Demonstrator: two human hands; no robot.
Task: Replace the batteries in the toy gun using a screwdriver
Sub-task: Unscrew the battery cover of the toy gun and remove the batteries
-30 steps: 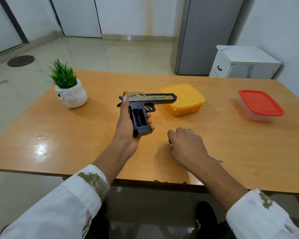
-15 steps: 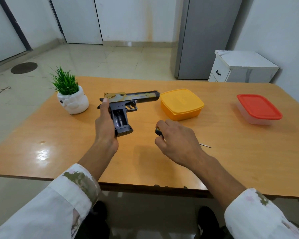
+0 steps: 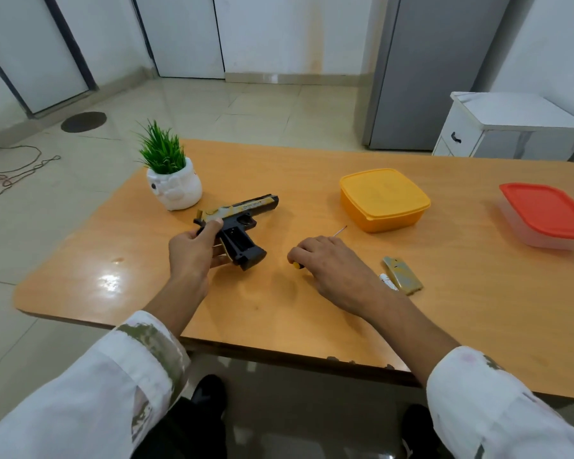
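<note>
At desk [image 3: 312, 319] left-centre, L hand [image 3: 193, 250] fingers curl round toy gun [image 3: 242, 223], tilted so open grip bay faces up for access; R hand [image 3: 328, 266] fingers wrap screwdriver [image 3: 297, 265], ready; cover [image 3: 402, 274] parked beside R wrist.

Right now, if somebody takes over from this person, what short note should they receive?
Left hand holds the toy gun by its rear, with the grip compartment open.
Right hand grips the screwdriver low over the table.
Done: the cover is off and lies on the table, right of that hand.
Left: swap batteries, refit cover, screw it shut. Whether cells sit inside cannot be told.
</note>
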